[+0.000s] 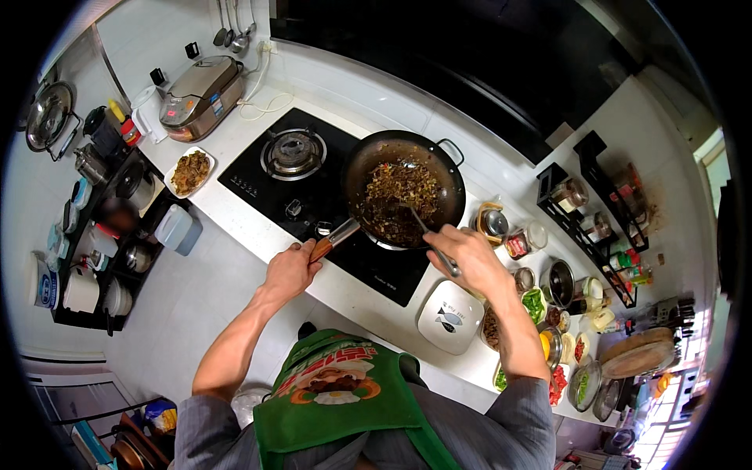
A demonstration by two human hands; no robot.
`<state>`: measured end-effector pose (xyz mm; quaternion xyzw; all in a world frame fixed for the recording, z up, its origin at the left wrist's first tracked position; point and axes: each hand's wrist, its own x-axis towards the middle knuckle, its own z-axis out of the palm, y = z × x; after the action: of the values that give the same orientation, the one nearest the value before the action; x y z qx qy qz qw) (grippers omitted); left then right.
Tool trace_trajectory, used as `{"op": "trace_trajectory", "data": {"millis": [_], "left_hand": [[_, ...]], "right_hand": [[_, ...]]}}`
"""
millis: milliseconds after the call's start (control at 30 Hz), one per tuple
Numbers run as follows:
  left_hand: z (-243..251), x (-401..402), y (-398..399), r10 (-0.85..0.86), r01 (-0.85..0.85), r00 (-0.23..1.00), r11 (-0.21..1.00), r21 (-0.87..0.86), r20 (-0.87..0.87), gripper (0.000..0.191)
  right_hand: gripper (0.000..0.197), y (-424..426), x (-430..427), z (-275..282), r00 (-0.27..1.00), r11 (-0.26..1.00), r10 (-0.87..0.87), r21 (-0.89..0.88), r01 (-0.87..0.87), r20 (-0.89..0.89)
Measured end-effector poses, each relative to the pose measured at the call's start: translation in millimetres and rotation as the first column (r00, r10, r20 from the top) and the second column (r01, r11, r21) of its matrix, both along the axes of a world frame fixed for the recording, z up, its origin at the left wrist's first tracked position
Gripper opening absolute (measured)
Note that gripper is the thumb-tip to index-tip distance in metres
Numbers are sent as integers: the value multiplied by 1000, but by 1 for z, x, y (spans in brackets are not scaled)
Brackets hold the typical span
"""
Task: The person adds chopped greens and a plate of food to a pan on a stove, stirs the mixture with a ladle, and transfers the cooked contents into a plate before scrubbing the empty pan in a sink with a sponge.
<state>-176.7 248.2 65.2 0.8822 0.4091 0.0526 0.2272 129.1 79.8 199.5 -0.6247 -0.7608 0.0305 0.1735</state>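
My left hand [291,270] grips the wooden handle [321,250] of a dark wok [449,170]. The wok rests over the right burner of a black gas hob [346,264]. Inside it lies a chopped, browned food mixture [405,187] with small red and green bits. My right hand [467,258] is closed around a metal cooking utensil [420,220], whose head is down in the mixture and hidden by it. Just below that hand, a white square plate with a fish design [451,317] sits on the counter.
A dish of cooked food [190,173] stands left of the hob, near a rice cooker [202,97]. Glass jars [526,238], small bowls and chopped vegetables [533,305] crowd the right counter. Black spice racks [581,229] hang on the right wall. The left burner [293,154] holds no pan.
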Motion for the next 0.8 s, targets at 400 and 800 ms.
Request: {"op": "trace_trajectory", "data": {"millis": [400, 800], "left_hand": [[3, 4, -6, 5, -5, 1000, 1000, -12, 9, 57], [4, 11, -31, 7, -4, 999, 998, -60, 48, 59]], "right_hand": [[22, -25, -6, 18, 993, 996, -13, 90, 23, -114], [29, 18, 22, -77, 980, 916, -195, 350, 195, -35]]}}
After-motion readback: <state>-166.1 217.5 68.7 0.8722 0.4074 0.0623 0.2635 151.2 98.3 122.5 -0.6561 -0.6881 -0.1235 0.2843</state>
